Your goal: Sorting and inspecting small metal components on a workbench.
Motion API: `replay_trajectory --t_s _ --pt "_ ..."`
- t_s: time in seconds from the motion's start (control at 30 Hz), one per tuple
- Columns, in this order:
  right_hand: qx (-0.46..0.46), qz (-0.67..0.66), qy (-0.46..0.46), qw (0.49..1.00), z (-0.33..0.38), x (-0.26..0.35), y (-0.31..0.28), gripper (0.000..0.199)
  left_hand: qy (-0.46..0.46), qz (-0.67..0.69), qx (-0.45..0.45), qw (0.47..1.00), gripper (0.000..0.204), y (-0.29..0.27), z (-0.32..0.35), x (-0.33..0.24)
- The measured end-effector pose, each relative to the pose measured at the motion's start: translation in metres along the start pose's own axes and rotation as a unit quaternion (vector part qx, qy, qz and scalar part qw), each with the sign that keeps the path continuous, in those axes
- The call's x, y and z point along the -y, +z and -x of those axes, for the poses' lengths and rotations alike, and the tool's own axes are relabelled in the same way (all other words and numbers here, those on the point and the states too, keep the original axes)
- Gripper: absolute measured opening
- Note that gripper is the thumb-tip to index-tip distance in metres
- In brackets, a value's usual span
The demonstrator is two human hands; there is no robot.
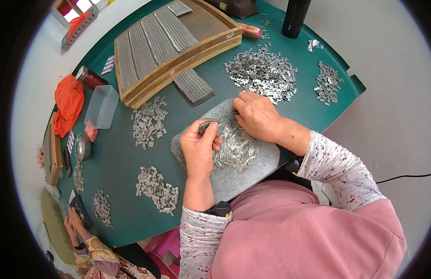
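Pink cloth (pixel 308 232) looms nearest the head camera, flowered sleeves (pixel 341 169) reaching out from it, and beyond them both hands are at work over a grey mat (pixel 232 186). Left hand (pixel 200 144) now: thumb and forefinger pinched together on a small dark strip (pixel 206 123), largely covered by the fingers, its long axis seemingly close to crosswise, left to right. Right hand (pixel 257 115) sits farther up and to the right, fingers bent down and bunched at the tips; whether they grip anything, I can't tell, since the knuckles hide it. And look at the gap between them, because everything turns on that: the loose silvery pins (pixel 236 151) lie on the mat just right of the left fingers and just below the right ones, nearer the lower edge of the view. Both hands border that pile, so neither has a clear edge in nearness, and the pins share no single axis; they point every way. The strip itself is left of the right fingertips and slightly lower, a short gap apart. Farther up, well clear of the pinch, a ribbed block (pixel 193 87) slants from upper left to lower right beside the wooden tray (pixel 155 85).
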State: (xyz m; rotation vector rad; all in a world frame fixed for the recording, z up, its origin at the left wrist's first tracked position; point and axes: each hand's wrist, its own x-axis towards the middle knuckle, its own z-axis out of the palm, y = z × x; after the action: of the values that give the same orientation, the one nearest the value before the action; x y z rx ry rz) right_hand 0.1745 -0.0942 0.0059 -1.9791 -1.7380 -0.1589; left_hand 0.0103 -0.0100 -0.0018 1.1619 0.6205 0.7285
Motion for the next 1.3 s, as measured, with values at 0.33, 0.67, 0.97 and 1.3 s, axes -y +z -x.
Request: replay_trajectory --t_s 0.33,0.67,0.97,1.3 --pt "-0.007 -0.336 0.03 0.941 0.005 0.021 -0.011 0.017 -0.009 -0.002 0.032 0.999 0.008 0.005 0.003 0.001" --pt "-0.083 -0.404 0.117 0.903 0.019 0.03 0.0 0.014 0.014 -0.06 0.043 0.997 0.008 0.009 0.005 -0.001" --pt "-0.068 -0.345 0.045 0.935 0.023 -0.001 -0.021 0.015 -0.027 -0.06 0.073 0.995 0.009 0.01 0.006 -0.003" --pt "0.02 -0.026 0.017 0.999 0.037 -0.056 -0.046 0.008 -0.061 0.08 0.043 0.994 0.01 0.004 0.003 -0.007"
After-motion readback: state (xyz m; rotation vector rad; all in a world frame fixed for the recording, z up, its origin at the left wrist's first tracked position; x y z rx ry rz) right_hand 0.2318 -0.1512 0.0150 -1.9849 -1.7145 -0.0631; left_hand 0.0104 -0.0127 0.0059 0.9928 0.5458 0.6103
